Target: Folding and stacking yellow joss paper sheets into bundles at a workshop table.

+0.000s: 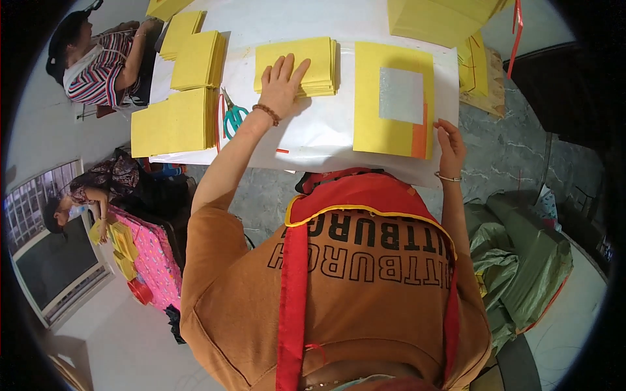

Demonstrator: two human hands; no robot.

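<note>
Yellow sheet (pixel 391 107) with a silver square, lying on the white table (pixel 313 133); right hand (pixel 450 146) pinches its near right corner. Farther off, left hand (pixel 282 81) rests flat, fingers spread, on a yellow paper stack (pixel 319 55). Green scissors (pixel 233 117) lie just left.

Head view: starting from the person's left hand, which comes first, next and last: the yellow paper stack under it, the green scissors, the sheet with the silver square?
From the left hand:
1. Yellow paper stack, directly under the palm.
2. Green scissors, just left of the wrist.
3. Sheet with the silver square, off to the right.
</note>
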